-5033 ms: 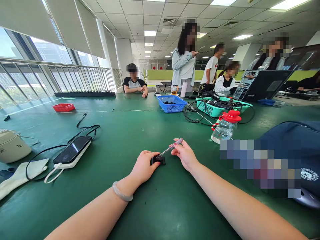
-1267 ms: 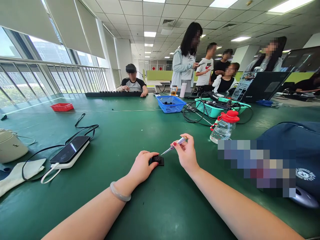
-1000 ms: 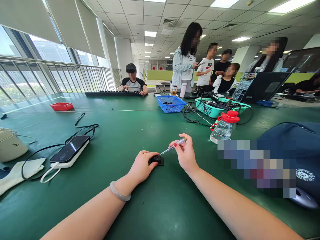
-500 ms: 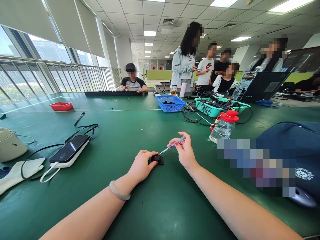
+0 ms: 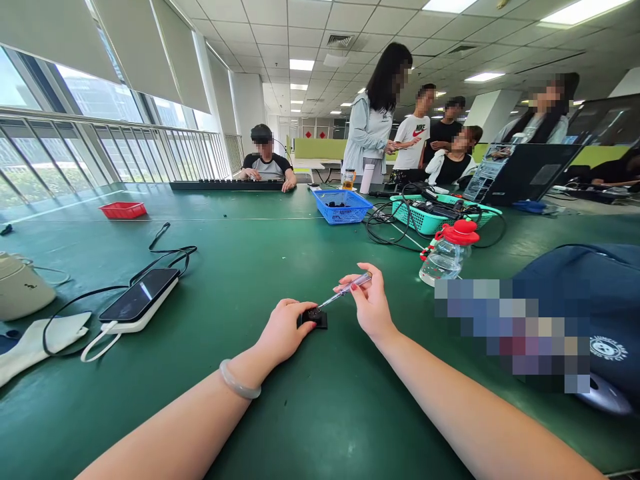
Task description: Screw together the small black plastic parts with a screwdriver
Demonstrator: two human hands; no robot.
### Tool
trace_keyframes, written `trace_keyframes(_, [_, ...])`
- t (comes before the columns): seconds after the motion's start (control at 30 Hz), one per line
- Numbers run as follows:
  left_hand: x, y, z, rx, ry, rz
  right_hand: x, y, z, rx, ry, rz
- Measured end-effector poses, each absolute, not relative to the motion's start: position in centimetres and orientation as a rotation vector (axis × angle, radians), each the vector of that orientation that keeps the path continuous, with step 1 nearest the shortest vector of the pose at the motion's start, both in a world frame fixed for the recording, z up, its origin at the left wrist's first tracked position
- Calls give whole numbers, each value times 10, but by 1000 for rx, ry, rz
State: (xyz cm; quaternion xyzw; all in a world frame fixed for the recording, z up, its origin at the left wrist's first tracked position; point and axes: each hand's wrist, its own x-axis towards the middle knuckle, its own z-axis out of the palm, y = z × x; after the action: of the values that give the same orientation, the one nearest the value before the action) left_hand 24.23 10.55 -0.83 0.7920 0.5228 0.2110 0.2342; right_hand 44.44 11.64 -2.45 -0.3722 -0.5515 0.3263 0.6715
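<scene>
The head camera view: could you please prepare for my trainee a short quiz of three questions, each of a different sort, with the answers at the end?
1. Which hand holds the thin tool with the clear handle?
2. True or false: the clear bottle has a blue lid.
3. Fill in the missing colour: the left hand holds a small ____ part on the green table.

Key:
1. The right hand.
2. False; it is red.
3. Black.
</scene>
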Motion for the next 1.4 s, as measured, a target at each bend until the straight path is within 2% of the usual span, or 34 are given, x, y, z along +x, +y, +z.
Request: trace_keyframes(1.4, [242,106,-10,2185,1426,614,442,117,-26,-872,-1294,790])
